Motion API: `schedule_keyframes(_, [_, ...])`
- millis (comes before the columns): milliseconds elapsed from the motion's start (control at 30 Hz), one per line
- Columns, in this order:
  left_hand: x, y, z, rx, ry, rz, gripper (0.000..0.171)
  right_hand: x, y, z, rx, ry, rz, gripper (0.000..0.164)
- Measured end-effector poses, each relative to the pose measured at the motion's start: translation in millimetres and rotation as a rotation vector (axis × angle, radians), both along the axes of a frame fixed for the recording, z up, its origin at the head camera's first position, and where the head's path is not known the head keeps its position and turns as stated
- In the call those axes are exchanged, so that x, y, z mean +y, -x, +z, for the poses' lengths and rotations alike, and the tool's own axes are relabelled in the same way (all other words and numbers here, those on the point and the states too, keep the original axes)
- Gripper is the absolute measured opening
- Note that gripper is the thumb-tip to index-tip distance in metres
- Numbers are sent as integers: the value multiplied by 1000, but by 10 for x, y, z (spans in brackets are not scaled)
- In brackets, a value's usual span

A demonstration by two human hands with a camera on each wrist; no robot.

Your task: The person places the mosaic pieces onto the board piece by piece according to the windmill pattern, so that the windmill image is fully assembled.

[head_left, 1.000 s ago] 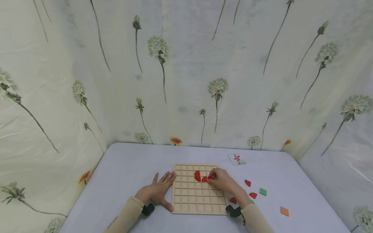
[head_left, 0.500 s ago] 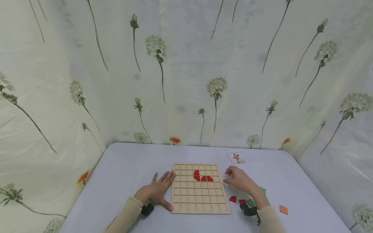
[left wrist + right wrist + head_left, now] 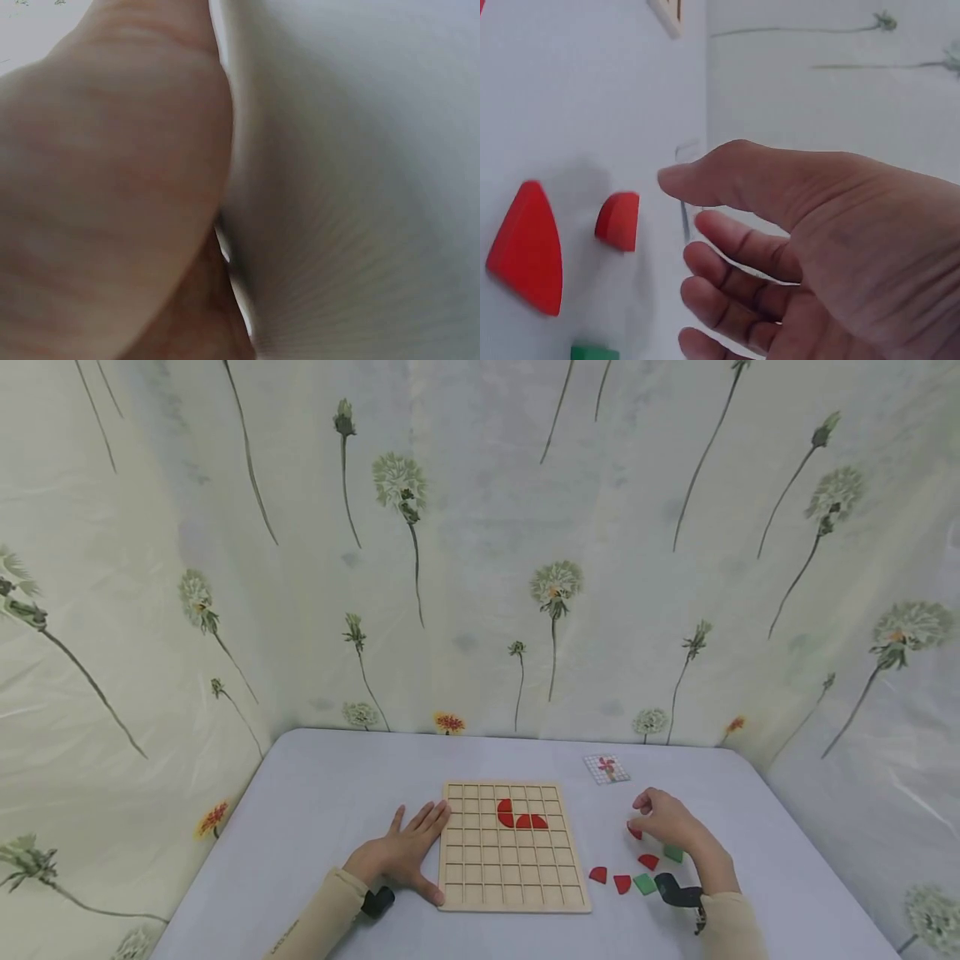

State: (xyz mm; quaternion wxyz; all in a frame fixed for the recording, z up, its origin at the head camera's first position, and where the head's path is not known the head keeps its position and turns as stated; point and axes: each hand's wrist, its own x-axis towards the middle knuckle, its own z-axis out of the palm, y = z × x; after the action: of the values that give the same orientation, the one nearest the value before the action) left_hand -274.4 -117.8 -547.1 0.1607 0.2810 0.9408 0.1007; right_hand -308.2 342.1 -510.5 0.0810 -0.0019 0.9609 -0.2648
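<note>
My left hand point(image 3: 405, 852) lies with spread, straight fingers against the left edge of a square wooden grid board point(image 3: 517, 872). Red quarter-circle pieces point(image 3: 532, 822) sit in several cells in the board's upper middle. To the right of the board, my right hand point(image 3: 667, 820) hovers over the table with thumb and fingers apart, holding nothing. Just under its fingertips lies a loose red quarter-circle piece point(image 3: 634, 832). The right wrist view shows a gap between the thumb point(image 3: 679, 180) and that red piece point(image 3: 626, 221). Palm skin and blurred white surface fill the left wrist view.
More red quarter-circle pieces point(image 3: 648, 861) and green square pieces point(image 3: 645, 883) lie scattered right of the board. Behind them is a small card point(image 3: 607, 768) with a pinwheel-like picture on a grid. A flower-printed cloth point(image 3: 465, 568) hangs around the table's back and sides.
My right hand has let go of a red quarter-circle piece on the board and moved right to the loose pieces. The right forearm now covers the orange piece's spot. My left hand stays put.
</note>
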Motion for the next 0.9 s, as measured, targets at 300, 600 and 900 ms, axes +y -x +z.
schedule_keyframes(300, [-8, -2, 17, 9, -16, -6, 135, 96, -3, -92, -36, -7, 12, 28])
schedule_keyframes(600, [-6, -6, 7, 10, -3, -6, 135, 74, 22, -188, -26, 14, -21, 19])
schedule_keyframes(900, [0, -14, 11, 13, 5, -9, 134, 3, 1, -180, 8, 14, -16, 21])
